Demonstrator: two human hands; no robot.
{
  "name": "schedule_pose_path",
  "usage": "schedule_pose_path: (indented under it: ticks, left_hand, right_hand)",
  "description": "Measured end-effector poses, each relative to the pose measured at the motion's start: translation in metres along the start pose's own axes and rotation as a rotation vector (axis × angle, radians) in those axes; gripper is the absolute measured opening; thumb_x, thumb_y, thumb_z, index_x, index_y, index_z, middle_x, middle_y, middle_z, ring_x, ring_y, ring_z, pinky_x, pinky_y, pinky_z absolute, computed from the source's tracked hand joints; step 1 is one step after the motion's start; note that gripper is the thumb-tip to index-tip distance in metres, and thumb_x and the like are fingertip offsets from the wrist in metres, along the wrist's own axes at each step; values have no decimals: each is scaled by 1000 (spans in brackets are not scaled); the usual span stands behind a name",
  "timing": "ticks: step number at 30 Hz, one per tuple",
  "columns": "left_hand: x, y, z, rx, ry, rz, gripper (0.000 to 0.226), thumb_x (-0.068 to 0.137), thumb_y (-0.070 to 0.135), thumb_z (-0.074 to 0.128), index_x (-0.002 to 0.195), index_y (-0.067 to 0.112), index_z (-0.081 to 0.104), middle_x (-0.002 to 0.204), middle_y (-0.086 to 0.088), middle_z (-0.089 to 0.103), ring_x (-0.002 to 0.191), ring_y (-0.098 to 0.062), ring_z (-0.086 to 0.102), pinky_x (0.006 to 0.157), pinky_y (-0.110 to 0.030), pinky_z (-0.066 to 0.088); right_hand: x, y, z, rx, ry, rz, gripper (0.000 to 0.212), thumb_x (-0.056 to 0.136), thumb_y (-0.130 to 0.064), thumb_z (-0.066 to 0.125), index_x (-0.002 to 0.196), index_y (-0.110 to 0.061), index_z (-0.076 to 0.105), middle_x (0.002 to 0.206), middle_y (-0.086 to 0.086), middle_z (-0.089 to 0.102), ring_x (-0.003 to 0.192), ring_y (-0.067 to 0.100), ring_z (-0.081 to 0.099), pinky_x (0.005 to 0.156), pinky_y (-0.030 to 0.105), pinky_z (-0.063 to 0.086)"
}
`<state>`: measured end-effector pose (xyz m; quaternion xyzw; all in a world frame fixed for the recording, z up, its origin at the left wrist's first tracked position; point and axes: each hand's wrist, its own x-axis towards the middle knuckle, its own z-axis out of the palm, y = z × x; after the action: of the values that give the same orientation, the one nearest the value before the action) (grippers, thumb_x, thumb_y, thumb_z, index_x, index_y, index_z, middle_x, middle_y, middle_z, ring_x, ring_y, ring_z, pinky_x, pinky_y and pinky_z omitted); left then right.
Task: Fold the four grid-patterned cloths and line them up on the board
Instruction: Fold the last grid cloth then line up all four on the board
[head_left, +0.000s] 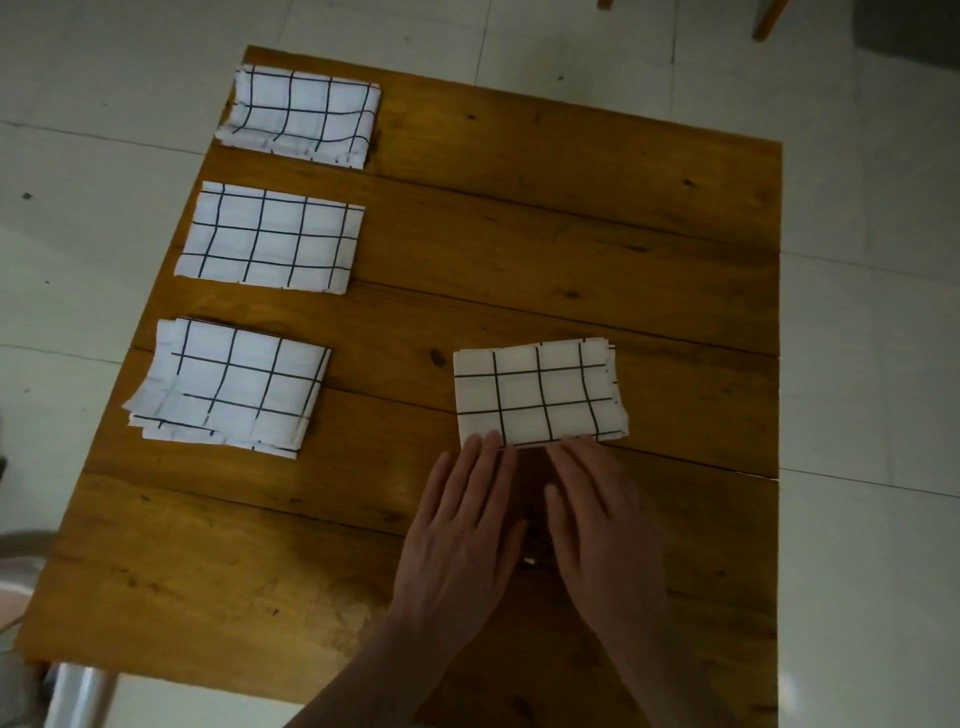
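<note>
Three folded white cloths with black grid lines lie in a column down the left side of the wooden board (519, 218): the far one (304, 117), the middle one (272, 239) and the near one (231, 389). A fourth folded grid cloth (537, 395) lies apart from them, right of the board's middle. My left hand (462, 525) and my right hand (597, 519) lie flat side by side just below it, fingers straight, their tips touching the cloth's near edge.
The board rests over a pale tiled floor (857, 312). A metal leg (78, 696) shows under its near left corner, and a wooden chair leg (769, 18) stands at the top right. Bare wood fills the board's right and near parts.
</note>
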<state>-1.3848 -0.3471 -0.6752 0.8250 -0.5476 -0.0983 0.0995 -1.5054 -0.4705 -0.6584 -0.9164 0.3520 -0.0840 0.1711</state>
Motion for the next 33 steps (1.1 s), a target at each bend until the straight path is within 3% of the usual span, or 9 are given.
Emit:
schedule_pose_path:
  ticks: [3,9,19,24,33]
  left_hand:
    - [-2,6,6,8,-19,-10,62,112,41,32,163,8,22,172,-11,16,160,-24,12,126,-49,23]
    - [0,8,11,7,-46,-24,65,110,41,35,164,8,19,172,-11,15,160,-26,12,125,-53,28]
    - [2,9,14,-5,-50,-72,63,110,42,28,164,9,21,173,-9,15,160,-24,12,124,-55,28]
    - [0,7,13,-17,-53,-96,63,110,42,28,165,12,19,174,-7,9,161,-26,7,126,-55,25]
    - [0,3,10,-32,-81,-110,63,111,44,29,166,17,15,174,-3,7,161,-23,3,126,-54,26]
  right_hand:
    - [-2,3,5,-120,-118,-150,56,112,-42,23,158,-14,35,167,6,32,156,22,23,121,45,25]
    - [6,3,12,-217,-245,-214,61,112,-49,19,163,-15,22,172,3,16,159,17,9,126,44,15]
    - [1,10,19,-220,-281,-169,63,111,-52,19,162,-17,26,171,2,18,159,17,13,124,44,18]
    - [-4,18,17,-234,-294,-139,66,109,-58,20,164,-22,20,173,0,12,160,19,8,125,45,16]
    - [-6,35,6,-261,-293,-85,74,108,-62,19,165,-16,14,173,2,8,160,16,5,125,44,18]
